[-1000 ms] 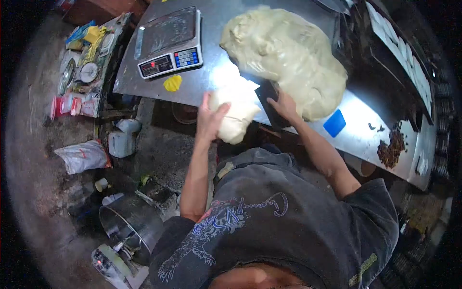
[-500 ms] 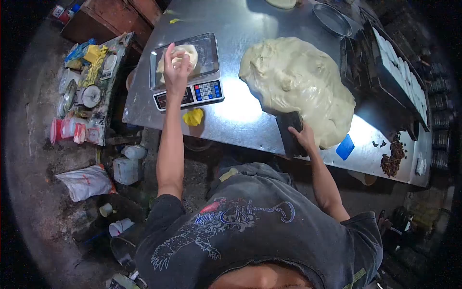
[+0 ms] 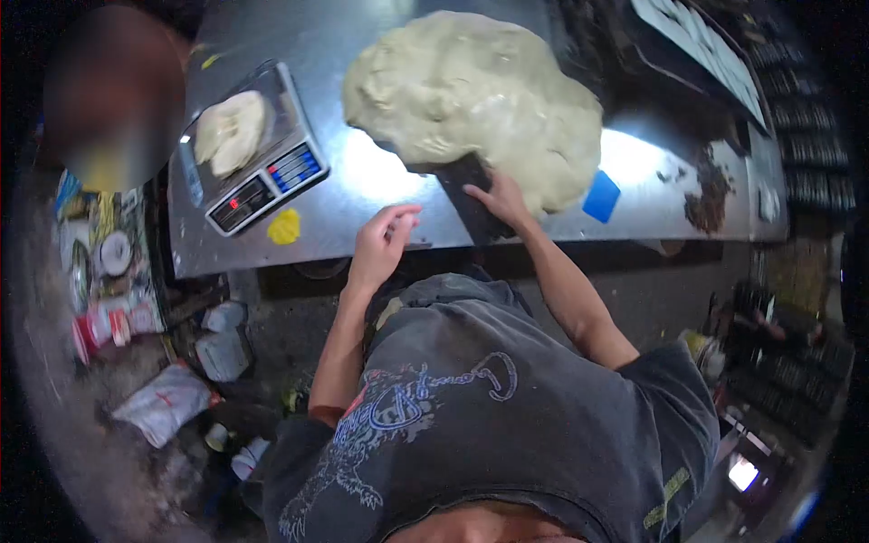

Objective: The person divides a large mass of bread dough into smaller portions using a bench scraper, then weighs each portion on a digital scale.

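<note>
A big mound of pale dough [image 3: 475,95] lies on the steel table [image 3: 380,185]. My right hand [image 3: 496,195] is shut on a dark scraper [image 3: 466,204] whose blade presses into the mound's near edge. My left hand [image 3: 380,244] hovers over the table's front edge, fingers loosely curled, holding nothing. A cut lump of dough [image 3: 231,131] rests on the pan of a digital scale [image 3: 249,149] at the table's left.
A yellow scraper [image 3: 284,227] lies in front of the scale, a blue one [image 3: 601,196] right of the mound. Dark crumbs [image 3: 706,195] sit at the far right. Jars, bottles and bags [image 3: 163,398] crowd the floor at left. A blurred person [image 3: 113,95] stands beyond the scale.
My left hand set the dough lump on the scale and drew back empty to the table's front edge. My right hand stayed on the scraper at the mound.
</note>
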`<state>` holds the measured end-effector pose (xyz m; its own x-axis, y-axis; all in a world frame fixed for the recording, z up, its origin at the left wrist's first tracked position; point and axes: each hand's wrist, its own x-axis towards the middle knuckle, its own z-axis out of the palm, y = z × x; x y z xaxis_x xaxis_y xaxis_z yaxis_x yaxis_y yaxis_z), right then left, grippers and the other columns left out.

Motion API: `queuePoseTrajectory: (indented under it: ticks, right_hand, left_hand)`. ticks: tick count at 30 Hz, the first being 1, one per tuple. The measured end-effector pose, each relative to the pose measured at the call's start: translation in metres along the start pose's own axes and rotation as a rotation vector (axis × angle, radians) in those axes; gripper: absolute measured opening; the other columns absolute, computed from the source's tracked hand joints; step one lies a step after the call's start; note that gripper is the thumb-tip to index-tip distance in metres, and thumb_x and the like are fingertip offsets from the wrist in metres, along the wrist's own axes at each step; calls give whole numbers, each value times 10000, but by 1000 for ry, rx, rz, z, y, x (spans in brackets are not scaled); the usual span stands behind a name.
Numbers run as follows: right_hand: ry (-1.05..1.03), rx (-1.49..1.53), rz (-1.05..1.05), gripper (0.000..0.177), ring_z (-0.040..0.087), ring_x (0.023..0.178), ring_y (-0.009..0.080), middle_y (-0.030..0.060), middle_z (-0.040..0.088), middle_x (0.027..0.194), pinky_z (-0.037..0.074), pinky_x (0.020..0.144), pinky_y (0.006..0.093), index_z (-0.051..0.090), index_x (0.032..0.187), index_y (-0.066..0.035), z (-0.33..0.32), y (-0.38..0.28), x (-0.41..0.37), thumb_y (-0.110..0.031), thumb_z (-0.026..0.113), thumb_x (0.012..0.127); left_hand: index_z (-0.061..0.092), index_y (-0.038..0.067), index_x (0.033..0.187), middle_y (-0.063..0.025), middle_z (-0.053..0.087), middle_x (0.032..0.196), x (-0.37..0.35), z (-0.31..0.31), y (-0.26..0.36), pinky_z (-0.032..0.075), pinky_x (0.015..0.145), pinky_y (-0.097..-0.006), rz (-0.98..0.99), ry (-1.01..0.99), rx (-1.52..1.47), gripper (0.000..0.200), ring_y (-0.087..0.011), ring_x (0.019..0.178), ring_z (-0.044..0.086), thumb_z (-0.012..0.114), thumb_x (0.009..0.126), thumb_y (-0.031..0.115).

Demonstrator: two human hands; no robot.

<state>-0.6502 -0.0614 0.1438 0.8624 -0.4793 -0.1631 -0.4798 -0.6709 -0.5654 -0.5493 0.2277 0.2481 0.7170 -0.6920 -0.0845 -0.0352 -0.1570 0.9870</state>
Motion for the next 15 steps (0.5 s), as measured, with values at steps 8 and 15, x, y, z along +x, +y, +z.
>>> queuePoseTrajectory:
  ticks: [8,15]
  right_hand:
    - [-72,680,121,557,688,893,207,120,739,956,540,816,351,679,1192,-16,-30,8,-22,-412,810,823]
    - [453,1079,385,521,670,892,186,92,724,1054,542,795,338,670,1172,30,-106,88,-89,-340,827,840]
  left_hand:
    - [653,46,1237,-14,681,974,-12,74,14,443,647,-222,-151,58,-30,293,-68,755,552,517,1055,230]
    - [646,90,1229,-96,644,1050,54,188,-45,503,847,-373,156,-118,276,327,-228,894,594,672,937,235]
